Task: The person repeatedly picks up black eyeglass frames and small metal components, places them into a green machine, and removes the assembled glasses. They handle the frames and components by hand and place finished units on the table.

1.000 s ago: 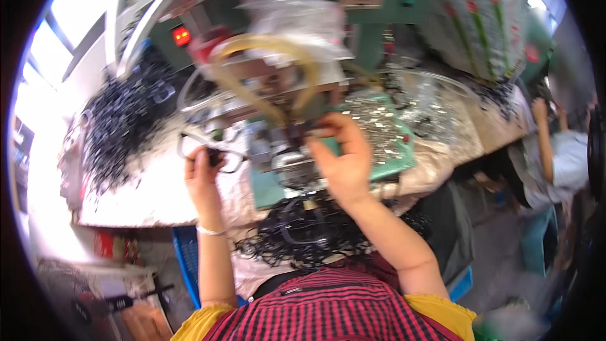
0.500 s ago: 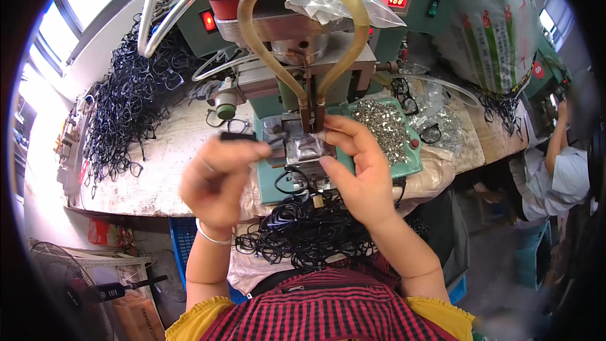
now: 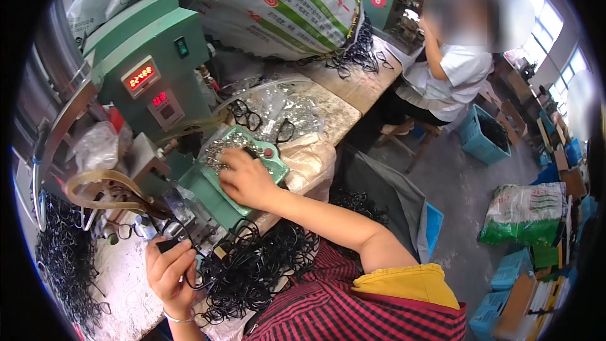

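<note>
My left hand [image 3: 170, 271] is closed around a slim black piece [image 3: 166, 244], held beside the machine's metal fixture [image 3: 201, 221]; fingers cover much of the piece, so its kind is unclear. My right hand [image 3: 247, 180] reaches into a green tray [image 3: 275, 170] of small shiny metal parts [image 3: 218, 149]. Its fingers are bent down among the parts, and whatever is between the fingertips is hidden. Below the fixture lies a tangled heap of black eyeglass frames [image 3: 252, 268], between my two forearms.
A green machine box [image 3: 151, 38] with red displays stands behind the tray. Loose eyeglass frames [image 3: 285, 131] and clear plastic [image 3: 271, 98] lie right of it. A big printed sack [image 3: 278, 9] stands behind. A co-worker [image 3: 451, 69] sits farther right, near a blue crate [image 3: 485, 134].
The view has swung to the right. My right hand has left the fixture and gone into the tray of metal parts. My left hand stays near the fixture with the black piece.
</note>
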The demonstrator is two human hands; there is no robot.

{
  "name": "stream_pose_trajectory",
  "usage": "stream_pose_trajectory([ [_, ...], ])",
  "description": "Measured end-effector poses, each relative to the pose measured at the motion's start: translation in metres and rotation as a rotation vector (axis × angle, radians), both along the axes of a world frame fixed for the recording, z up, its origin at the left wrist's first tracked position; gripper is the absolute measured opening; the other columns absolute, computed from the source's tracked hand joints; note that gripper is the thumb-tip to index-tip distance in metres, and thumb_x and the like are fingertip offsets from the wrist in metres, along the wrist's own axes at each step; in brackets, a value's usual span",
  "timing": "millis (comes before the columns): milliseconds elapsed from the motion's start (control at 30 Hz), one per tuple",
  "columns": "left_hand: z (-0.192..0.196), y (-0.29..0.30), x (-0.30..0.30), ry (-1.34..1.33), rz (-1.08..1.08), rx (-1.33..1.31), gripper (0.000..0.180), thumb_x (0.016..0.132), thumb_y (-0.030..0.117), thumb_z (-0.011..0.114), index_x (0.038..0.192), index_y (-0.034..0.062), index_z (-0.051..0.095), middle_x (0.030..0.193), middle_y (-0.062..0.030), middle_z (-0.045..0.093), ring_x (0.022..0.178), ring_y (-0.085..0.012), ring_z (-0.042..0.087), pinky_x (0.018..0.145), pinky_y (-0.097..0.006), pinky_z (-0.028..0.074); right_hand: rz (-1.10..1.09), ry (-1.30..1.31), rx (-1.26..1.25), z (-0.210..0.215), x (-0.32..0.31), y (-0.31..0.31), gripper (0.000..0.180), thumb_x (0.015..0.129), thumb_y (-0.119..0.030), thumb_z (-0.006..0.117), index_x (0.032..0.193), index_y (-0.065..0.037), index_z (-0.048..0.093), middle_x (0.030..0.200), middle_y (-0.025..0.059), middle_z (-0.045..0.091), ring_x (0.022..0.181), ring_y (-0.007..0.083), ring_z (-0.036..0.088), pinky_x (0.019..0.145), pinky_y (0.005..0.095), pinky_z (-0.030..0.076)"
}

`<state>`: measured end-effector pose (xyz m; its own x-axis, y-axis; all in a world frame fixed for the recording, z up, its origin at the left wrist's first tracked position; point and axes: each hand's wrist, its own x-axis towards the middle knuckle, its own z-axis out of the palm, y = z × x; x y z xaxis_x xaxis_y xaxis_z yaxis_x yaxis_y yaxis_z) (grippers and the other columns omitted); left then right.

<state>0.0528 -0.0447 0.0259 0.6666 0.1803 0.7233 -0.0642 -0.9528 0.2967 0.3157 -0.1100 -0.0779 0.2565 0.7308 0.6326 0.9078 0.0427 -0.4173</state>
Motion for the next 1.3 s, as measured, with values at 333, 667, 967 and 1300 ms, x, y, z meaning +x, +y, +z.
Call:
stream_pose_trajectory([
  [333, -0.063, 0.081, -0.075, -0.259, 0.741, -0.304, 0.025, 0.095, 0.007, 0.059, 0.119, -0.0035, 0.060, 0.128, -0.0178, 0.062, 0.119, -0.0316, 0.058, 0.107, -0.041, 0.040, -0.114, 0.279, 0.175, 0.016, 0.005, 0.002, 0.011, 0.084, -0.010, 0.064, 0.092, -0.004, 0.067, 0.093, 0.0143, 0.069, 0.094, 0.0356, 0.064, 0.081, 0.0455, 0.051],
  [667, -0.203, 0.201, -0.103, 0.204, 0.716, -0.144, 0.025, 0.078, 0.001, 0.058, 0.103, 0.0021, 0.062, 0.107, -0.0177, 0.062, 0.102, -0.0400, 0.056, 0.094, -0.047, 0.044, -0.111, 0.569, 0.131, 0.009, -0.006, -0.006, 0.014, 0.089, -0.016, 0.067, 0.099, -0.008, 0.072, 0.094, 0.0098, 0.072, 0.087, 0.0260, 0.068, 0.078, 0.0349, 0.052],
  [967, -0.150, 0.101, -0.112, -0.117, 0.791, -0.568, 0.009, 0.095, 0.005, 0.060, 0.091, 0.0023, 0.053, 0.081, -0.0053, 0.053, 0.071, -0.0155, 0.047, 0.065, -0.029, 0.042, -0.329, 0.800, 0.150, -0.006, 0.008, -0.103, 0.016, 0.086, 0.001, 0.071, 0.101, 0.001, 0.069, 0.093, 0.0032, 0.068, 0.089, 0.0102, 0.062, 0.083, 0.0250, 0.050],
  [1300, -0.097, 0.096, -0.076, -0.477, 0.442, -1.010, 0.008, 0.101, 0.011, 0.058, 0.100, 0.0035, 0.058, 0.087, -0.0017, 0.063, 0.073, -0.0079, 0.060, 0.064, -0.021, 0.048, 0.269, 0.618, 0.152, 0.064, -0.065, 0.025, 0.019, 0.081, -0.002, 0.072, 0.099, 0.000, 0.067, 0.090, 0.0062, 0.068, 0.084, 0.0147, 0.063, 0.079, 0.0271, 0.049],
])
